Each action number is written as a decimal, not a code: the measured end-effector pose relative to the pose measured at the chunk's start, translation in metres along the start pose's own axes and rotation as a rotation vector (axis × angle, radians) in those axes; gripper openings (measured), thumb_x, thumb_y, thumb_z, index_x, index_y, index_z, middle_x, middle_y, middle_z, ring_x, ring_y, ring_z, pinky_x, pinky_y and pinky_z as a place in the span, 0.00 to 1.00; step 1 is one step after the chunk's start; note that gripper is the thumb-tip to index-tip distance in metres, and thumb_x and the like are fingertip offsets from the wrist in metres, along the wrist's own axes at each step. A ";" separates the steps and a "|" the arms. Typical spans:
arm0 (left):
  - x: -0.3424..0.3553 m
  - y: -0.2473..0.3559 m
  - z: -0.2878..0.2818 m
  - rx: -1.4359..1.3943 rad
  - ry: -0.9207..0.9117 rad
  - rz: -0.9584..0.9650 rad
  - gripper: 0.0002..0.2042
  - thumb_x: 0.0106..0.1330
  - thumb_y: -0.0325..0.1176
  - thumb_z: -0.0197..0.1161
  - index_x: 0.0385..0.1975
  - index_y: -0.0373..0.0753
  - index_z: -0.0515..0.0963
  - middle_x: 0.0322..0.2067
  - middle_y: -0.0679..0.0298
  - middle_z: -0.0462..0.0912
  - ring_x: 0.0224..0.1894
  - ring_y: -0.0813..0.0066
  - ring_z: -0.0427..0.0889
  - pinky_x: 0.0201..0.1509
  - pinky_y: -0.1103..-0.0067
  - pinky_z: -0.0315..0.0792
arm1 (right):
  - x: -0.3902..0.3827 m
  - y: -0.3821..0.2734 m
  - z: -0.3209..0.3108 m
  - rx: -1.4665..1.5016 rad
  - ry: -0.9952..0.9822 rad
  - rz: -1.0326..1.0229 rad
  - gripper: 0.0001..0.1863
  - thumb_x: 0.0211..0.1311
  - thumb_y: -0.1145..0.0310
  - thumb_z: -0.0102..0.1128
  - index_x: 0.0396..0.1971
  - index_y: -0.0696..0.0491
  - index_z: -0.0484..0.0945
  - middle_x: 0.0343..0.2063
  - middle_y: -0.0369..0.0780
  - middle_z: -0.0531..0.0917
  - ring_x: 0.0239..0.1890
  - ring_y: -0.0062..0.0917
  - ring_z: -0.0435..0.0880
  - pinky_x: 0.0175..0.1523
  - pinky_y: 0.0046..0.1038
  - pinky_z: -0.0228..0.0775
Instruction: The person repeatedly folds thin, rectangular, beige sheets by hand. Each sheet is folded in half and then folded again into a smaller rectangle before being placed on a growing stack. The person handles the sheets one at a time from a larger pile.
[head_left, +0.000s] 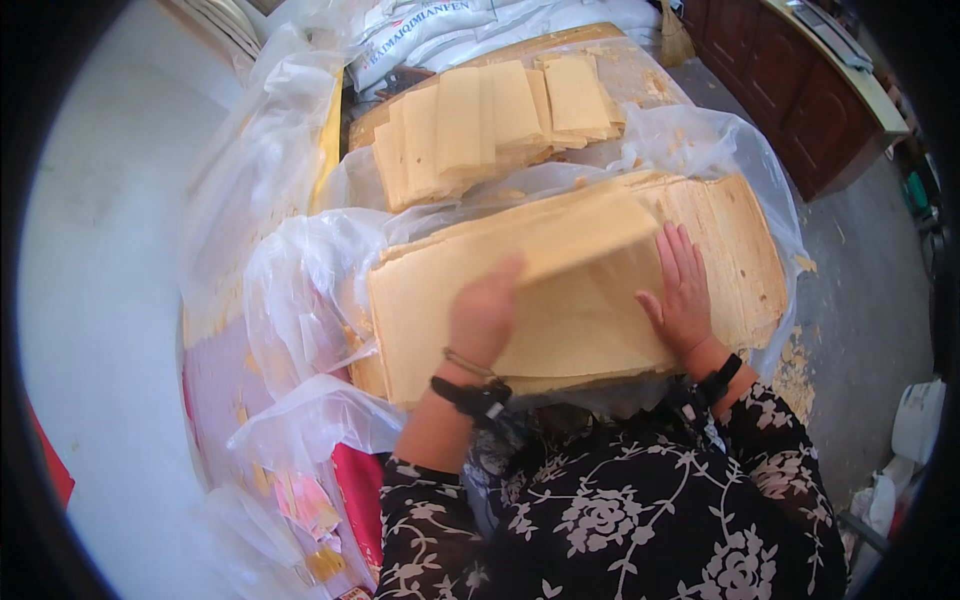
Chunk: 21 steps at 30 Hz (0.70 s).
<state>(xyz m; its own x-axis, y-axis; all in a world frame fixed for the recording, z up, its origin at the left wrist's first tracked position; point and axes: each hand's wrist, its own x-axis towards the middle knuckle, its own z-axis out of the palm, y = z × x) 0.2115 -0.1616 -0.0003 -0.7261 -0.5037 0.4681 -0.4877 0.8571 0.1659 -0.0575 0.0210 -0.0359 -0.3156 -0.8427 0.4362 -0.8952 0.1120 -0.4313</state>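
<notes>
A broad stack of thin tan sheets [430, 325] with ragged edges lies in front of me on clear plastic. My left hand [485, 312], blurred by motion, is closed on the edge of a tan sheet [590, 235], which is lifted and doubled over above the stack. Flat on the right part of the stack rests my right hand [683, 295], its fingers stretched out and the thumb apart. The fingertips of my left hand are partly smeared.
Beyond the stack, overlapping cut tan pieces [465, 125] lie on a wooden board [590, 38]. Crumpled clear plastic [310, 290] surrounds the work surface. White sacks [420, 35] stand at the back, a dark red cabinet [790, 80] at the far right. Tan scraps [795, 375] litter the floor.
</notes>
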 end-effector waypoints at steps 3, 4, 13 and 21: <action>0.038 -0.052 -0.034 0.212 0.034 -0.369 0.26 0.67 0.27 0.60 0.68 0.46 0.75 0.31 0.50 0.86 0.29 0.53 0.85 0.29 0.59 0.75 | 0.004 -0.001 0.003 -0.091 -0.126 0.034 0.38 0.67 0.47 0.64 0.72 0.51 0.70 0.77 0.49 0.62 0.80 0.48 0.56 0.81 0.53 0.44; 0.053 -0.067 -0.041 0.257 0.060 -0.476 0.26 0.68 0.28 0.60 0.68 0.46 0.74 0.30 0.49 0.86 0.29 0.52 0.85 0.29 0.59 0.75 | 0.005 -0.002 0.004 -0.126 -0.175 0.029 0.37 0.67 0.48 0.65 0.71 0.50 0.71 0.77 0.49 0.62 0.80 0.48 0.56 0.81 0.53 0.44; 0.171 -0.198 0.043 0.127 -0.409 -0.523 0.22 0.75 0.50 0.55 0.59 0.40 0.77 0.49 0.42 0.85 0.52 0.38 0.83 0.57 0.52 0.76 | 0.013 -0.008 0.000 -0.161 -0.235 0.039 0.31 0.65 0.52 0.67 0.66 0.47 0.77 0.76 0.46 0.65 0.79 0.44 0.58 0.81 0.51 0.46; 0.128 -0.105 0.018 0.102 -0.115 -0.340 0.23 0.71 0.46 0.66 0.56 0.34 0.79 0.53 0.44 0.85 0.56 0.43 0.83 0.61 0.59 0.76 | 0.006 -0.005 0.001 -0.124 -0.200 0.060 0.29 0.66 0.53 0.66 0.65 0.46 0.78 0.75 0.45 0.67 0.78 0.43 0.60 0.80 0.50 0.48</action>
<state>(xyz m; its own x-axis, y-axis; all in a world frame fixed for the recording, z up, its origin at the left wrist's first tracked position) 0.1607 -0.3177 0.0265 -0.5614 -0.7713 0.2999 -0.7518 0.6268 0.2049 -0.0545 0.0146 -0.0314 -0.3121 -0.9188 0.2418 -0.9122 0.2187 -0.3465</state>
